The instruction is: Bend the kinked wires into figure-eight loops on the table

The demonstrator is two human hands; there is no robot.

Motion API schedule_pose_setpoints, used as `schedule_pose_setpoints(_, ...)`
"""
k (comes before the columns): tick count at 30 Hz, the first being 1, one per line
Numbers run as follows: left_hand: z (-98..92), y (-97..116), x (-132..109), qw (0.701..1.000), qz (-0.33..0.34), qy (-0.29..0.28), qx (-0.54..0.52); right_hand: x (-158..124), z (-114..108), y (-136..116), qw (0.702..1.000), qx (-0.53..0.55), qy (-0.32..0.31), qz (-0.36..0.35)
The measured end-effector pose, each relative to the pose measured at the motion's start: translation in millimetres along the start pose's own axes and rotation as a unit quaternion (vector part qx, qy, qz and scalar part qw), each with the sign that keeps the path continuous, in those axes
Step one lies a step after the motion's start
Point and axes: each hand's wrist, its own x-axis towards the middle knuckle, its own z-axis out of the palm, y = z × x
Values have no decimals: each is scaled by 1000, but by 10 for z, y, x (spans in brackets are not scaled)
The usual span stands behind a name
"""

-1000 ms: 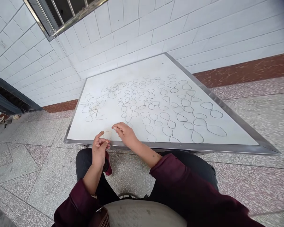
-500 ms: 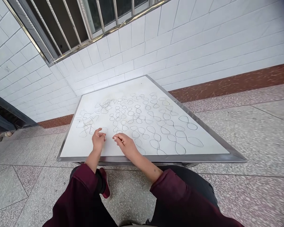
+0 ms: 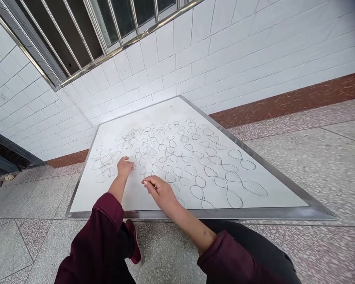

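Over the left part of a white board with a metal edge (image 3: 85,193), my left hand (image 3: 126,167) is closed, fingers bent together. A thin dark wire shows faintly at its fingertips. My right hand (image 3: 159,192) hovers lower and to the right, thumb and index finger pinched; whatever lies between them is too small to make out. Right of my hands, several thin wires twisted into figure-eight shapes (image 3: 197,175) are spread over the board. Beyond and left of my left hand lie loose, tangled wire pieces (image 3: 106,165), with another tangle (image 3: 130,136) farther back.
Behind the board stands a white tiled wall (image 3: 165,71) with a barred window (image 3: 77,35) at upper left. Speckled stone floor (image 3: 313,165) surrounds the board. My shoe (image 3: 135,244) is below its front edge.
My left hand has moved a little forward over the board, and its fingers are drawn in more. The right hand stays pinched, slightly nearer me. The view has shifted slightly.
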Motion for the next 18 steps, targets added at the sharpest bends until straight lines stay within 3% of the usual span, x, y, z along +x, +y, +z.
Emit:
schedule_pose_setpoints(10,-1,-72,-244,997,55,24,54,57,-142,-5,998,43,40,29)
schedule_pose_setpoints(18,-88,-164,-563,970,197,124,67,118,-296,28,994,45,81,62)
